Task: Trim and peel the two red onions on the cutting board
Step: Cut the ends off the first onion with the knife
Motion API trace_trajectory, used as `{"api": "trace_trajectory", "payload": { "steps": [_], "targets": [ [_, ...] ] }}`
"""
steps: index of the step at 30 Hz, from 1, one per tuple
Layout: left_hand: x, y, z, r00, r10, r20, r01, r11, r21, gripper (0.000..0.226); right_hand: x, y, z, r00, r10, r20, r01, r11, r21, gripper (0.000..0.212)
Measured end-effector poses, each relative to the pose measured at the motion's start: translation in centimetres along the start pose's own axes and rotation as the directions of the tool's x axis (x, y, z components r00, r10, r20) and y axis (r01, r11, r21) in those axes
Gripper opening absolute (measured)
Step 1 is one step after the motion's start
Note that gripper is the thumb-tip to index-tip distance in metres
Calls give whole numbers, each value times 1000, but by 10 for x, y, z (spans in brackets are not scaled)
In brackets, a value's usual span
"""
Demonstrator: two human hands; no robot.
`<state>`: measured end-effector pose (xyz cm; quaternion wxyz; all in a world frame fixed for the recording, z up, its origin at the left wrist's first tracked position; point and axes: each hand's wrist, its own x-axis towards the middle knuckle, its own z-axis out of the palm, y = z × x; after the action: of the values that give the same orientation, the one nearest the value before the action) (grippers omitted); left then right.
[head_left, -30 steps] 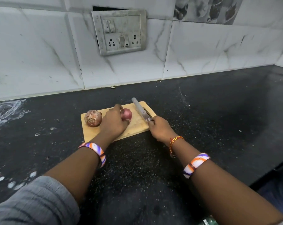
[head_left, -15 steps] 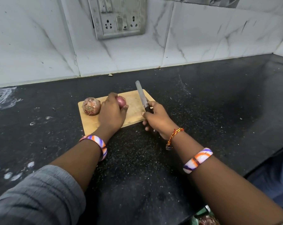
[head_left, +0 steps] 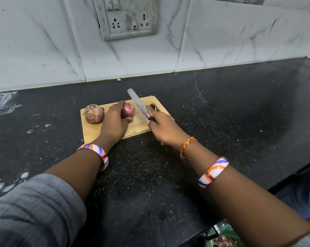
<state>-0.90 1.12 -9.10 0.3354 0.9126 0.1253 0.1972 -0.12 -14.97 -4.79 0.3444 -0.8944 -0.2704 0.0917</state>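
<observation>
Two red onions lie on a small wooden cutting board (head_left: 139,125) on the dark counter. The left onion (head_left: 94,113) sits alone, papery and pale, its root end facing me. My left hand (head_left: 115,122) grips the darker red onion (head_left: 128,112) at the board's middle, fingers curled over its left side. My right hand (head_left: 162,126) grips the black handle of a knife (head_left: 139,103). Its blade slants up and to the left, just right of the held onion, tip beyond the board's far edge.
A black speckled counter (head_left: 222,107) runs to a white marble-look tiled wall with a switch and socket plate (head_left: 127,16). White smears mark the counter at far left (head_left: 2,104). The counter's front edge drops off at lower right, above a green bag (head_left: 223,236).
My right hand has brought the knife left, closer to the held onion, and tilted the blade further left. My left hand keeps its hold on the onion.
</observation>
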Motion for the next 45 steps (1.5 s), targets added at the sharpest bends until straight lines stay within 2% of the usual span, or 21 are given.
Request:
{"api": "trace_trajectory", "payload": {
  "steps": [6,14,21,26,32,37,45],
  "targets": [
    [-1,3,2,1000,31,-3,-31,996,84,59,-1,1,-1,999,-43,26,44,999,-19,56],
    [-2,5,4,999,32,9,-33,991,130,59,-5,-13,-10,992,-74,105,100,959,-265,55],
    [-2,7,3,999,34,-10,-32,985,170,58,-12,-26,-1,990,-129,56,139,826,-546,63],
    [-1,6,5,999,49,-9,-46,981,188,56,-12,-24,-2,988,-146,53,150,804,-576,66],
    [0,5,5,999,44,-4,-42,983,180,54,-19,-24,-4,988,-134,82,157,842,-516,64],
    [2,4,5,999,39,2,-38,985,168,50,-33,-25,-9,992,-118,42,124,880,-459,61],
    [2,3,6,998,66,3,-66,982,178,49,-23,-31,14,994,-105,10,92,824,-560,70]
  ]
}}
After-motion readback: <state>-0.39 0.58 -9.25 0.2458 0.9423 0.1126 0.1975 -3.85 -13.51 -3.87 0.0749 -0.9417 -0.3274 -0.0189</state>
